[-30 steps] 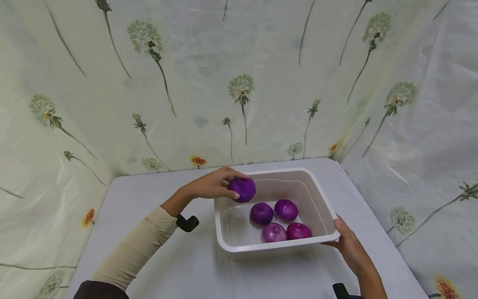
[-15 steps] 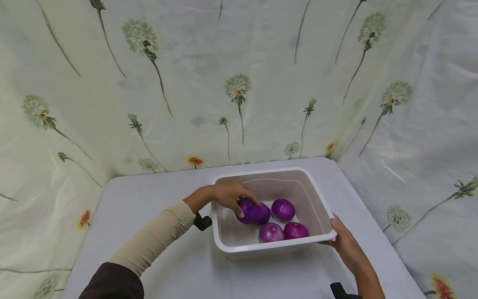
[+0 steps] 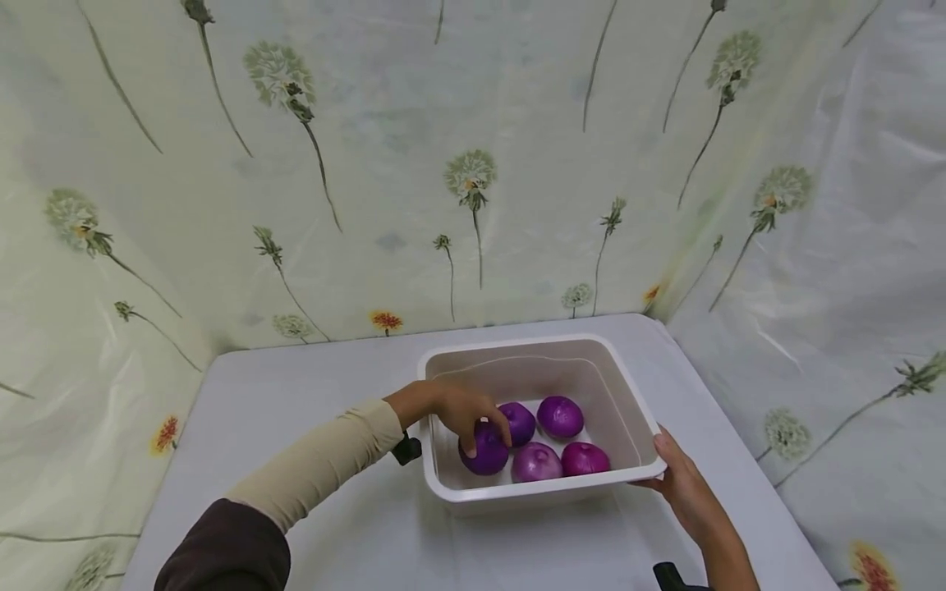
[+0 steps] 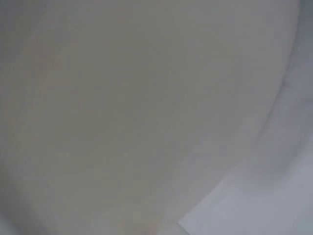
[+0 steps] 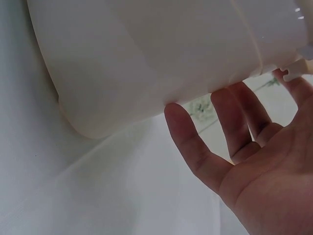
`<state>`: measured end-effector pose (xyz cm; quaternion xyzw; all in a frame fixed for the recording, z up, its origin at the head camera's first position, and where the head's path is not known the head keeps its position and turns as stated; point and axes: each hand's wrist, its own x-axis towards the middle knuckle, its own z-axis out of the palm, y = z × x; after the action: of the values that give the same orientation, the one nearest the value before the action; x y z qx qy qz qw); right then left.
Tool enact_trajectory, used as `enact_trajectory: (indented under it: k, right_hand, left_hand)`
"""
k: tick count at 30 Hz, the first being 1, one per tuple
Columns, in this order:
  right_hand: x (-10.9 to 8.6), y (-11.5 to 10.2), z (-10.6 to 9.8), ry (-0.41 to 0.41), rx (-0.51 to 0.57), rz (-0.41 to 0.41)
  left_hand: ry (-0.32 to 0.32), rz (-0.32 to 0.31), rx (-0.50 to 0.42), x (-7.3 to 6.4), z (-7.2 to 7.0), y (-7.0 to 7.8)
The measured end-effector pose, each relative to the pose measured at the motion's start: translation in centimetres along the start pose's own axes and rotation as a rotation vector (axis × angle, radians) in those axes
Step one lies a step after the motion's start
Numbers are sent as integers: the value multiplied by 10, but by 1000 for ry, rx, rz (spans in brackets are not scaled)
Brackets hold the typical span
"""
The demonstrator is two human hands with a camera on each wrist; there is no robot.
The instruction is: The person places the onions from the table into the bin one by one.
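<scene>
A white plastic basin (image 3: 517, 496) holds several red onions. My left hand (image 3: 461, 410) reaches over its left rim and grips a dark purple onion (image 3: 484, 456) from above, low in the front left corner. Beside that onion lie a purple onion (image 3: 516, 424) and a paler, shiny onion (image 3: 537, 464). Only the basin's blurred pale wall (image 4: 137, 107) fills most of the left wrist view. At the front right corner my right hand (image 3: 683, 484) holds the basin by its rim, thumb on top. In the right wrist view the fingers (image 5: 183, 129) touch the outer wall (image 5: 146, 58).
Two more onions, a purple one (image 3: 560, 417) and a magenta one (image 3: 585, 459), sit in the basin's right half. A white cloth covers the table (image 3: 355, 525). A flower-printed sheet (image 3: 384, 164) surrounds it at the back and sides.
My left hand has carried the onion from above the back left rim down into the basin's front left part. My right hand keeps its hold on the rim.
</scene>
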<state>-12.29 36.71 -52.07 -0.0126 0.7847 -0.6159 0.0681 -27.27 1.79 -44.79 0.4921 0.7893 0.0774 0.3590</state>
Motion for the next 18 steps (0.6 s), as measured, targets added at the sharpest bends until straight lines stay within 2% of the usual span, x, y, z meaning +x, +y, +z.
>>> enact_trajectory:
  k: [6,18]
  right_hand:
    - [-1,2,2,14,11,12]
    - [-1,-3,0,39,21,51]
  left_hand:
    - [-111,-24,11,12,10,7]
    - [-186,-63,-9,26,20,2]
